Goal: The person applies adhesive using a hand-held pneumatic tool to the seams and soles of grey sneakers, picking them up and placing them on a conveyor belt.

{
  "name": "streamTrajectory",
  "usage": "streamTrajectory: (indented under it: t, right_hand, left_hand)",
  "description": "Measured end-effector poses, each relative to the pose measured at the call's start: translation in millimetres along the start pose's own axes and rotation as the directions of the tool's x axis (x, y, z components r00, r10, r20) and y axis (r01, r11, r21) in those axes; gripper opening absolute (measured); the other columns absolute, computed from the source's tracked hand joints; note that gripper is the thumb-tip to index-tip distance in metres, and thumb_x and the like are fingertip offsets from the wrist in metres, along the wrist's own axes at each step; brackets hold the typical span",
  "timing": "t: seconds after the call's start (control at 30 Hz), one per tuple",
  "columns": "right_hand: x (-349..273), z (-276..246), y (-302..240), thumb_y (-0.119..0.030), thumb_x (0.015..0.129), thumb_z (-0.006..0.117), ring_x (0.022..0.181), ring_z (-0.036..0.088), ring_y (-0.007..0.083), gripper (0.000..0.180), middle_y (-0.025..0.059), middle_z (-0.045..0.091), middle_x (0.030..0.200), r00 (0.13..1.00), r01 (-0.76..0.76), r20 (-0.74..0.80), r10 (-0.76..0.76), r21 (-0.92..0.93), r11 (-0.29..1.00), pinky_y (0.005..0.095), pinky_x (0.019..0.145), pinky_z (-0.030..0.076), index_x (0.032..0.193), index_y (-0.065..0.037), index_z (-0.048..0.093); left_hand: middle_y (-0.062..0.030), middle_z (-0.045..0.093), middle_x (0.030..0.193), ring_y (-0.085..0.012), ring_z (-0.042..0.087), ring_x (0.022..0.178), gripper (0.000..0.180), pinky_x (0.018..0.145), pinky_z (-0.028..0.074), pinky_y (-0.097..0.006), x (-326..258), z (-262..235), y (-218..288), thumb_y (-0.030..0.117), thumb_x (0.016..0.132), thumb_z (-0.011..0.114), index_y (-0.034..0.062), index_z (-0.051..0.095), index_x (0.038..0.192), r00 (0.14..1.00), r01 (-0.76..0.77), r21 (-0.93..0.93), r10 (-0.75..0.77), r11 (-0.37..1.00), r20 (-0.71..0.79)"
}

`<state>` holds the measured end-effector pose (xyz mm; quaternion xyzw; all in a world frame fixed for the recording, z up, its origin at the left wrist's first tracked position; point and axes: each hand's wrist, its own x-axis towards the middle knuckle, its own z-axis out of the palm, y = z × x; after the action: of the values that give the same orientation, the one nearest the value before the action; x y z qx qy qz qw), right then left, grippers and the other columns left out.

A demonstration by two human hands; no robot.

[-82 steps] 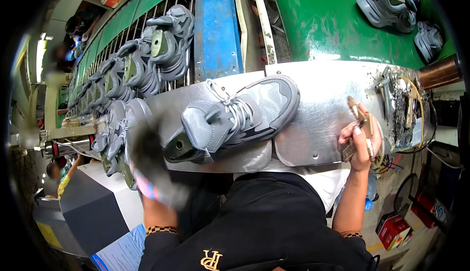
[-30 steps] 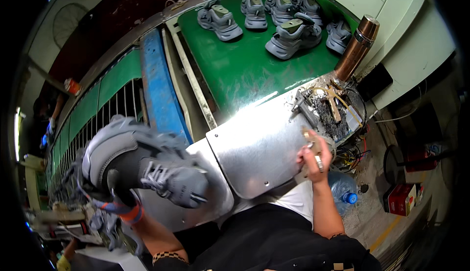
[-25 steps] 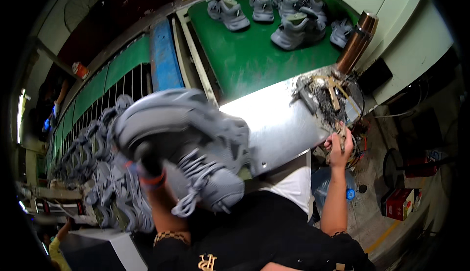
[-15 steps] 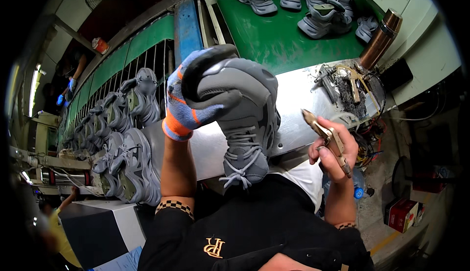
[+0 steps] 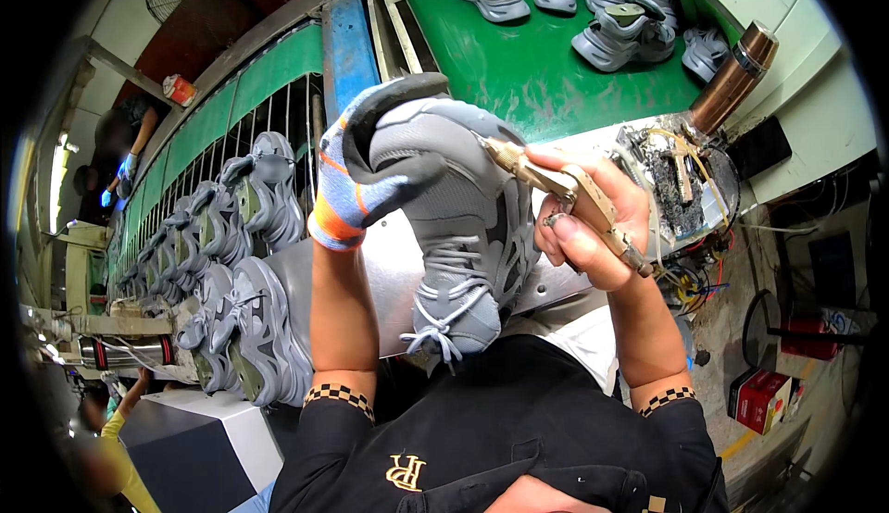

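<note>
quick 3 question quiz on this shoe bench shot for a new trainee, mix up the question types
1. True or false: the left hand wears a grey and orange glove and grips the grey sneaker.
2. Which hand holds the brass-coloured tool?
A. left hand
B. right hand
C. neither
3. Fill in: the other sneakers at the top lie on a ____ surface.

Key: 1 true; 2 B; 3 green
</note>
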<state>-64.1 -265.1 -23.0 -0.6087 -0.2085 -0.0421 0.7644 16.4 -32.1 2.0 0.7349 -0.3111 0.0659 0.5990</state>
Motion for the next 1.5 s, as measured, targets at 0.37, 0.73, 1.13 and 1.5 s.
streamTrajectory:
  t: [0.37, 0.73, 1.13, 1.5]
  right_hand:
    - [-45, -3, 91, -0.008, 0.084, 0.055, 0.05, 0.046, 0.0103, 0.05, 0.0062, 0.052, 0.063, 0.992, 0.111, -0.062, -0.107, 0.076, 0.991, 0.026, 0.048, 0.043, 0.129, 0.009, 0.044]
    - [-59, 4, 104, -0.004, 0.082, 0.054, 0.052, 0.05, 0.0097, 0.05, 0.0071, 0.055, 0.065, 0.997, 0.024, -0.08, -0.017, 0.082, 0.996, 0.0248, 0.049, 0.044, 0.128, 0.011, 0.044]
    - [-78, 2, 112, -0.008, 0.083, 0.056, 0.05, 0.051, 0.0088, 0.047, 0.0049, 0.056, 0.062, 0.985, -0.066, -0.152, 0.087, 0.134, 0.989, 0.0233, 0.048, 0.043, 0.125, 0.011, 0.048]
    - [-92, 6, 114, -0.009, 0.085, 0.054, 0.052, 0.052, 0.0099, 0.045, 0.0052, 0.054, 0.063, 0.975, -0.143, -0.139, 0.171, 0.189, 0.971, 0.0231, 0.047, 0.042, 0.127, 0.007, 0.048]
  left_hand:
    - [-0.0138, 0.064, 0.114, -0.0211, 0.06, 0.105, 0.061, 0.095, 0.044, -0.032, 6, -23, -59, 0.034, 0.074, 0.069, -0.0042, 0.059, 0.121, 0.989, -0.031, -0.052, 0.023, 0.998, -0.149]
    - [-0.0146, 0.062, 0.116, -0.0209, 0.059, 0.106, 0.064, 0.095, 0.043, -0.032, 0, -33, -90, 0.043, 0.083, 0.061, -0.0043, 0.055, 0.125, 0.969, 0.069, -0.052, -0.08, 0.996, -0.235]
    - [-0.0149, 0.061, 0.117, -0.0211, 0.058, 0.106, 0.062, 0.094, 0.043, -0.032, -10, -35, -101, 0.045, 0.089, 0.053, -0.0037, 0.053, 0.127, 0.965, 0.081, 0.101, -0.053, 0.992, -0.257]
    - [-0.0152, 0.058, 0.122, -0.0241, 0.056, 0.11, 0.061, 0.098, 0.043, -0.036, -39, -45, -105, 0.046, 0.091, 0.053, -0.0005, 0.051, 0.129, 0.933, 0.167, 0.01, -0.155, 0.986, -0.323]
